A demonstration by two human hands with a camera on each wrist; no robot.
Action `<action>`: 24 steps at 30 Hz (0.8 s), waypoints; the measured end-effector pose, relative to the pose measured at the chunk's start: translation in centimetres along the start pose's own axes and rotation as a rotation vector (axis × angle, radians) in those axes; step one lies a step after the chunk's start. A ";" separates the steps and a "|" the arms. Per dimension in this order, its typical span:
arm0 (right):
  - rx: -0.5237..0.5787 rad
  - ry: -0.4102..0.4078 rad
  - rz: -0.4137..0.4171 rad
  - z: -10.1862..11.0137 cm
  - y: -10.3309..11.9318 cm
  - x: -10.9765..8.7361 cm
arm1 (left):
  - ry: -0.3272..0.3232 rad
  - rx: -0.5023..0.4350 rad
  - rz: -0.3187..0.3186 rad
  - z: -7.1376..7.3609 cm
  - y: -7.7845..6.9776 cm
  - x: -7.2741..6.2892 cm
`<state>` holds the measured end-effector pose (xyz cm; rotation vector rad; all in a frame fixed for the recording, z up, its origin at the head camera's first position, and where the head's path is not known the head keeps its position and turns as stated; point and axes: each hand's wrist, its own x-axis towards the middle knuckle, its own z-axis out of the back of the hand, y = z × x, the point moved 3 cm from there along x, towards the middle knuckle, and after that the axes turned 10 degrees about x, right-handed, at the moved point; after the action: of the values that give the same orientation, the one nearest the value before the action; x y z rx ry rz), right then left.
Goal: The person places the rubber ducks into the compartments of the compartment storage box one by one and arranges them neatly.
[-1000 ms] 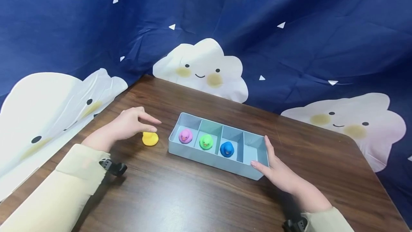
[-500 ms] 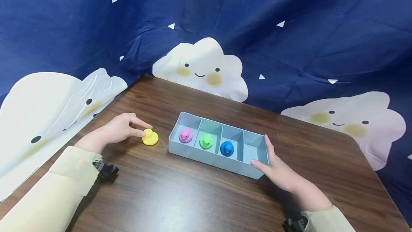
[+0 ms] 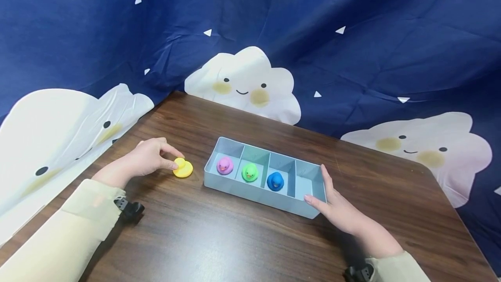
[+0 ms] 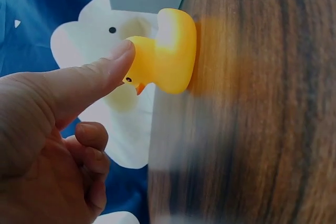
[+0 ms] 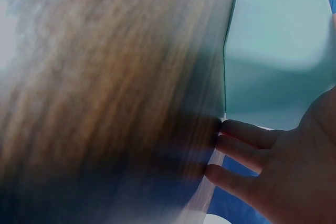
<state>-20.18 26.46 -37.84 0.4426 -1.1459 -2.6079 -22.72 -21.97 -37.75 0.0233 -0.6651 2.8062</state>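
Lowered from its hover of a second ago, the left hand (image 3: 146, 158) now meets the yellow duck (image 3: 182, 169), which stands where it stood on the wooden surface (image 3: 235, 238), just left of the grey-blue divided tray (image 3: 250, 191).

The left wrist view shows the thumb tip pressed against the side of the duck's head (image 4: 140, 59), beside its orange beak, while the other fingers (image 4: 90, 136) curl loosely into the palm below. From the head view the forefinger arches over the duck's head; whether it touches cannot be told. The duck sits upright at the fingertips, near the tray's left end but apart from it.

At the tray's right end the right hand (image 3: 339, 209) lies flat against the surface, fingers straight and close together, the forefinger along the end wall and the thumb tip at the front corner. The right wrist view shows fingertips (image 5: 239, 129) resting at the tray's lower corner (image 5: 273, 85).

A pink duck (image 3: 225, 166), a green duck (image 3: 249, 172) and a blue duck (image 3: 275, 181) fill the first three compartments from the left. Both forearms in cream sleeves (image 3: 70, 234) rest low over the surface.
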 end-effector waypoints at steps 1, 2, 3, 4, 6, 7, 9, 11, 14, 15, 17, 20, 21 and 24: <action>0.001 0.002 -0.002 0.0 0.0 0.0 | -0.001 0.002 0.001 0.0 -0.1 0.0; 0.002 0.003 -0.003 0.0 0.0 0.0 | 0.000 0.000 0.004 0.0 -0.1 0.0; 0.004 0.004 -0.004 0.0 0.0 0.0 | 0.002 -0.003 0.006 0.0 -0.2 0.0; 0.005 0.004 -0.004 0.0 0.0 0.0 | 0.003 -0.004 0.006 0.0 -0.2 0.0; 0.006 0.002 -0.005 0.0 0.0 0.0 | 0.008 -0.006 0.008 0.0 -0.3 0.0; 0.006 0.001 -0.004 0.0 0.0 0.0 | 0.011 -0.007 0.007 -0.1 -0.3 0.0; 0.006 0.000 -0.002 0.0 0.0 0.0 | 0.015 -0.003 0.004 -0.2 -0.4 0.0; 0.005 -0.001 -0.001 0.0 0.0 0.0 | 0.016 0.005 0.003 -0.3 -0.4 0.0; 0.005 -0.001 0.001 0.0 0.0 0.0 | 0.018 0.010 0.003 -0.4 -0.4 0.0; 0.005 -0.001 0.000 0.0 0.0 0.0 | 0.021 0.007 0.003 -0.5 -0.4 0.0; 0.004 -0.001 0.000 0.0 0.0 0.0 | 0.023 0.006 0.002 -0.5 -0.3 -0.1; 0.002 -0.005 0.003 -0.1 0.0 -0.1 | 0.024 -0.004 0.003 -0.7 -0.2 0.0; 0.002 -0.008 0.006 0.0 0.0 -0.1 | 0.021 -0.007 0.006 -0.8 -0.2 0.0; 0.005 -0.013 0.017 0.0 -0.1 -0.1 | 0.010 -0.025 0.030 -0.7 -0.1 0.0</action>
<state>-20.08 26.53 -37.86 0.4153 -1.1557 -2.5981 -22.72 -21.60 -38.31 -0.0047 -0.7042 2.8241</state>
